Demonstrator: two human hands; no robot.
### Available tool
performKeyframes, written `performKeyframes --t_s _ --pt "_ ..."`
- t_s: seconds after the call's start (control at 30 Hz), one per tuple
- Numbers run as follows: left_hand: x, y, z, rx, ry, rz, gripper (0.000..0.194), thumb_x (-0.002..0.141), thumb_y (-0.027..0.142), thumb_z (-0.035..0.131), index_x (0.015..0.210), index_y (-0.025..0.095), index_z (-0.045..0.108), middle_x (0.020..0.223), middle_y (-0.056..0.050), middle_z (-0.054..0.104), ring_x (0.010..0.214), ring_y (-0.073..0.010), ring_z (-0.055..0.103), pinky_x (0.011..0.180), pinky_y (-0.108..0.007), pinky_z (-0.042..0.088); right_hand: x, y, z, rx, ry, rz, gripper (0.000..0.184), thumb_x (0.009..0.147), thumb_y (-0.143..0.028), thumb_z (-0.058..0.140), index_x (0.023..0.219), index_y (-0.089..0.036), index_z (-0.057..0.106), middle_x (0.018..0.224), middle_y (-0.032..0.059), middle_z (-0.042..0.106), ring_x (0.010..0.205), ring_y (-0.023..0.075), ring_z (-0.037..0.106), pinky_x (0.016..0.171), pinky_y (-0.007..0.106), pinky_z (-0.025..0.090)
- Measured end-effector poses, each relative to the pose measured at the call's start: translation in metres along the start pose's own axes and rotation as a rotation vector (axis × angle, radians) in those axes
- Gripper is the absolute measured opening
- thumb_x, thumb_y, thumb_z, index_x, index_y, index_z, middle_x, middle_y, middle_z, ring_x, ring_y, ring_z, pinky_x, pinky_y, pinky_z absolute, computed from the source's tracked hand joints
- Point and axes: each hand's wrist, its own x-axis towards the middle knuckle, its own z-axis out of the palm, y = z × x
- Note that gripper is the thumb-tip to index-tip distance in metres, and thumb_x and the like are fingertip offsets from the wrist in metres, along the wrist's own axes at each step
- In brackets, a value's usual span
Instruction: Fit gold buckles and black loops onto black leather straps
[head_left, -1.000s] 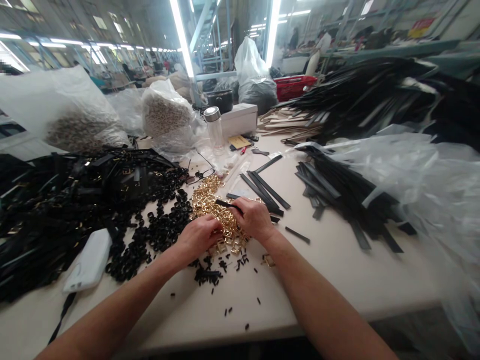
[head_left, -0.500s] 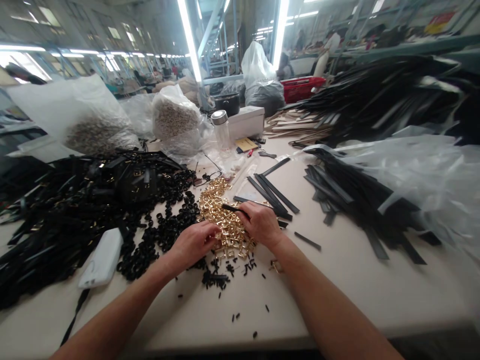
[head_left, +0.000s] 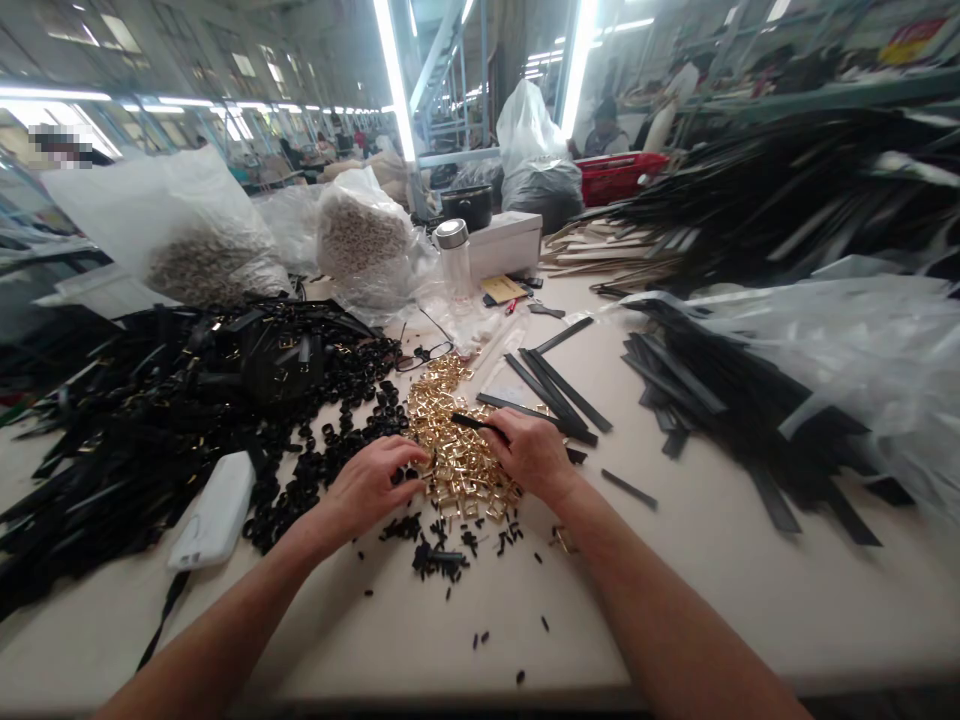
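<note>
My right hand (head_left: 534, 452) grips a short black strap (head_left: 472, 421), whose free end points left over a pile of gold buckles (head_left: 461, 465). At the left edge of that pile is my left hand (head_left: 375, 485), its thumb and fingers apart with nothing visible between them. Just beyond the left hand lie many small black loops (head_left: 307, 470). Several long black strips (head_left: 555, 390) rest behind my right hand. Small black bits (head_left: 439, 560) are scattered in front of the buckles.
To the left are a heap of black buckled straps (head_left: 172, 400) and a white power bank (head_left: 214, 510) with a cord. Behind stand a glass bottle (head_left: 454, 260), a white box (head_left: 502, 245) and filled plastic bags (head_left: 364, 235). More black strips (head_left: 705, 390) lie at right under plastic.
My left hand's fingers have spread from a pinch, and it has drawn back slightly from the buckles. My right hand still holds the strap. The whole view has shifted a little.
</note>
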Motion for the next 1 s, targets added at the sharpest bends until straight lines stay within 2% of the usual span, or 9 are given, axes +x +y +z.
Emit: performKeyframes --t_s 0.07,0.13,0.3,0.47,0.6,0.67,0.73,0.87,1.0 --pt "0.012 0.011 0.009 0.043 -0.03 0.098 0.031 0.079 0.028 0.07 0.109 0.022 0.065 0.114 -0.007 0.067 0.106 -0.0243 0.059 0.094 -0.04 0.048 0.001 0.001 0.0 -0.006 0.005 0.021 0.013 0.092 -0.027 0.055 0.085 -0.019 0.063 0.083 0.0022 0.068 0.07 0.0155 0.061 0.061 0.025 0.035" --pt "0.025 0.018 0.018 0.092 -0.046 0.146 0.034 0.078 0.027 0.072 0.11 0.02 0.064 0.115 -0.009 0.066 0.108 -0.0258 0.059 0.095 -0.041 0.047 0.001 0.002 -0.001 -0.016 0.011 0.033 0.013 0.092 -0.027 0.055 0.084 -0.019 0.063 0.082 0.0023 0.068 0.07 0.0156 0.061 0.062 0.025 0.035" --pt "0.043 0.02 0.033 0.139 -0.025 0.128 0.008 0.085 0.016 0.062 0.089 0.018 0.068 0.095 -0.007 0.069 0.091 -0.0216 0.063 0.084 -0.034 0.05 0.001 0.003 -0.002 -0.041 0.009 0.039 0.013 0.092 -0.028 0.056 0.084 -0.019 0.062 0.081 0.002 0.068 0.069 0.0152 0.06 0.061 0.026 0.033" --pt "0.037 0.018 0.033 0.078 0.016 0.114 0.012 0.088 0.018 0.058 0.087 0.022 0.068 0.092 -0.003 0.068 0.086 -0.0175 0.063 0.079 -0.029 0.05 0.001 0.0 -0.003 -0.041 -0.021 0.036 0.015 0.092 -0.027 0.054 0.081 -0.019 0.06 0.08 0.0017 0.066 0.068 0.0144 0.059 0.061 0.026 0.033" --pt "0.034 0.019 0.025 -0.033 0.109 0.051 0.012 0.088 0.02 0.058 0.083 0.022 0.069 0.095 -0.004 0.068 0.092 -0.0194 0.061 0.085 -0.033 0.048 0.001 -0.002 -0.004 -0.011 -0.024 0.032 0.015 0.092 -0.026 0.054 0.081 -0.019 0.06 0.08 0.0023 0.066 0.069 0.0143 0.059 0.062 0.025 0.033" --pt "0.035 0.019 0.021 -0.178 0.195 -0.044 0.012 0.087 0.024 0.059 0.081 0.02 0.069 0.097 -0.006 0.067 0.092 -0.0203 0.061 0.082 -0.034 0.049 0.001 -0.002 -0.004 0.035 -0.005 0.032 0.013 0.092 -0.026 0.054 0.083 -0.019 0.061 0.082 0.0024 0.067 0.071 0.0142 0.059 0.063 0.025 0.034" --pt "0.037 0.018 0.018 -0.415 0.257 -0.192 0.014 0.085 0.03 0.062 0.08 0.019 0.068 0.091 -0.005 0.067 0.082 -0.0184 0.061 0.07 -0.029 0.05 0.001 -0.002 -0.005 0.092 0.017 0.045 0.012 0.092 -0.026 0.055 0.084 -0.019 0.061 0.081 0.0017 0.066 0.071 0.0139 0.058 0.064 0.024 0.034" --pt "0.037 0.019 0.016 -0.959 0.292 -0.466 0.021 0.075 0.036 0.072 0.077 0.016 0.067 0.073 -0.002 0.066 0.068 -0.014 0.061 0.058 -0.022 0.048 0.001 -0.005 -0.008 0.198 0.02 0.094 0.016 0.089 -0.026 0.055 0.075 -0.019 0.059 0.07 -0.0005 0.061 0.062 0.0117 0.052 0.059 0.024 0.032" --pt "0.035 0.024 0.017 -1.257 0.289 -0.553 0.025 0.067 0.034 0.08 0.076 0.014 0.069 0.069 -0.001 0.068 0.064 -0.0113 0.062 0.057 -0.018 0.048 0.001 -0.009 -0.01 0.33 -0.024 0.084 0.019 0.088 -0.025 0.055 0.071 -0.018 0.058 0.066 -0.0014 0.058 0.059 0.0106 0.047 0.057 0.023 0.031"
